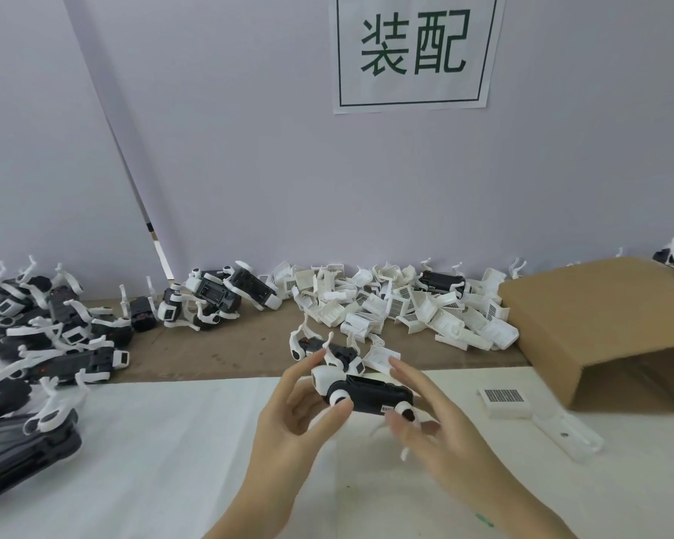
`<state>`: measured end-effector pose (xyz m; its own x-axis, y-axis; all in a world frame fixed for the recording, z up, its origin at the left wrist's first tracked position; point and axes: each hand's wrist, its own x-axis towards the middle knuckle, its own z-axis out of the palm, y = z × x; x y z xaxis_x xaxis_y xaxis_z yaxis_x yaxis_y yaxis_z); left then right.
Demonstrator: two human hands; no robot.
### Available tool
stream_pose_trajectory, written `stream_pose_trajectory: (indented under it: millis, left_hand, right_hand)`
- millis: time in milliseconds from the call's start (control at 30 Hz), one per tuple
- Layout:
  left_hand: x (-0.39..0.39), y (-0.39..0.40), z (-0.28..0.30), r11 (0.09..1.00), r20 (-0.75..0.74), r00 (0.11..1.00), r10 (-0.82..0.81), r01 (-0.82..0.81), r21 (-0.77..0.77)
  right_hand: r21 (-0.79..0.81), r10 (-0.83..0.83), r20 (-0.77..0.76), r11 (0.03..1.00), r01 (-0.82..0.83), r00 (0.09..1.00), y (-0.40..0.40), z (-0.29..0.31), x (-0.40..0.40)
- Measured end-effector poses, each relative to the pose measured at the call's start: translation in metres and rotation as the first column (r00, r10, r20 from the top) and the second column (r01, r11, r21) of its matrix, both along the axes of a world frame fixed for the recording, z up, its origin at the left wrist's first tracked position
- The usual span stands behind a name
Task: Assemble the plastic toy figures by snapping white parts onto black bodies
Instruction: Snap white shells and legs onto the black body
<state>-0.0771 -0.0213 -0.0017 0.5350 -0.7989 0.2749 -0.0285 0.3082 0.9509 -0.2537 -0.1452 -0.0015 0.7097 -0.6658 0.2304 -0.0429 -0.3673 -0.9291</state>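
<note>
A black toy body (370,392) with white parts on it hangs above the white sheet at mid-frame. My left hand (292,410) pinches its left end, where a white head piece sits. At its right end my right hand (429,425) curls its fingers round the body near a white leg joint. A second partly built figure (327,350) lies just behind my hands. A heap of loose white parts (401,301) lines the wall at back right.
Many black-and-white figures (32,340) are piled at the left, with a few more (215,297) by the wall. An open cardboard box (607,324) lies on its side at right. A white part (504,400) and a clear tray (569,435) rest beside it.
</note>
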Motion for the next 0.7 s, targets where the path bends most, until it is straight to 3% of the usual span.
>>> stream_pose_trajectory:
  millis: [67, 133, 200, 333, 433, 600, 700]
  left_hand:
    - [-0.004, 0.001, 0.0, 0.995, 0.124, 0.988, 0.097, -0.092, -0.046]
    - [-0.012, 0.003, 0.001, 0.978, 0.343, 0.92, 0.188, -0.143, -0.153]
    - [-0.023, 0.003, 0.0, 0.955, 0.53, 0.804, 0.268, -0.151, -0.254]
    - [-0.041, 0.0, -0.005, 0.919, 0.656, 0.659, 0.369, -0.151, -0.365]
    - [-0.043, 0.003, -0.001, 0.93, 0.632, 0.701, 0.33, -0.127, -0.344]
    - [-0.036, 0.005, 0.008, 0.981, 0.412, 0.907, 0.091, -0.01, -0.195]
    - [-0.019, 0.008, 0.016, 0.993, 0.385, 0.92, -0.076, 0.103, -0.049]
  right_hand:
    - [-0.272, -0.033, -0.087, 0.962, 0.008, 0.996, 0.0, -0.007, 0.001]
    - [-0.4, -0.044, -0.104, 0.916, -0.001, 0.994, 0.0, -0.014, 0.004]
    - [-0.4, -0.04, -0.052, 0.917, 0.016, 0.998, 0.0, -0.021, 0.008]
    - [-0.303, 0.059, 0.046, 0.952, -0.043, 0.997, -0.004, -0.031, 0.009]
    - [-0.287, 0.042, 0.05, 0.958, -0.026, 0.998, -0.003, -0.032, 0.012]
    - [-0.493, -0.023, 0.05, 0.869, 0.045, 0.998, 0.001, -0.019, 0.007]
    - [-0.515, -0.152, 0.021, 0.845, 0.141, 0.988, -0.003, -0.016, 0.003]
